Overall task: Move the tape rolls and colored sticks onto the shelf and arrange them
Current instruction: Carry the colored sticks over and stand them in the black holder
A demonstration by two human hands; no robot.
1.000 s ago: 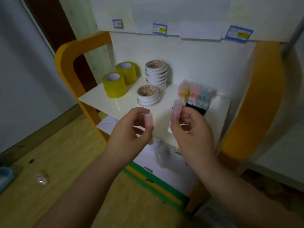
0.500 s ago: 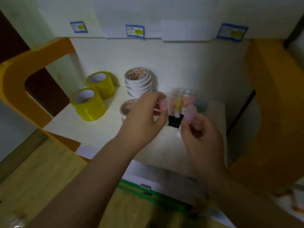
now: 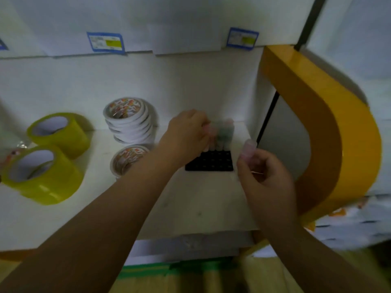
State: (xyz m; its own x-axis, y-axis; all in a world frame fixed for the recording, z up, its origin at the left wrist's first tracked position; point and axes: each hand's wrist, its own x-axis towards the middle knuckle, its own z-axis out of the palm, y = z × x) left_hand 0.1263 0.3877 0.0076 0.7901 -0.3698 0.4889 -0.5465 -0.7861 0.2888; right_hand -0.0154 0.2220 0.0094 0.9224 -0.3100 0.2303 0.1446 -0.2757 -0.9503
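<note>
Far left of the black tray (image 3: 209, 163): two yellow tape rolls (image 3: 42, 174) side by side on the white shelf (image 3: 190, 204), one nearer the back wall. Closer to the tray, still left of it: a stack of white tape rolls (image 3: 129, 121) at the back, with a shorter stack (image 3: 129, 158) in front. Tape apparently placed already; sticks the step in hand.

Over the tray's back left corner: left hand (image 3: 186, 138), fingers curled and pinching a pinkish stick (image 3: 208, 129) against the row of colored sticks (image 3: 222, 132) standing upright along the tray's back edge. Blurred, so seated or only touching cannot be told. Front rows of the tray bare.

Just right of the tray, above the shelf: right hand (image 3: 264, 174), thumb and fingertips closed round a pale pink stick (image 3: 248, 148) held upright, clear of the tray.

Next, probably: pressing the left stick home beside the row, letting go, then lowering the right stick into a free slot. Calls for upright alignment and a light push, so the neighbours stay standing.
</note>
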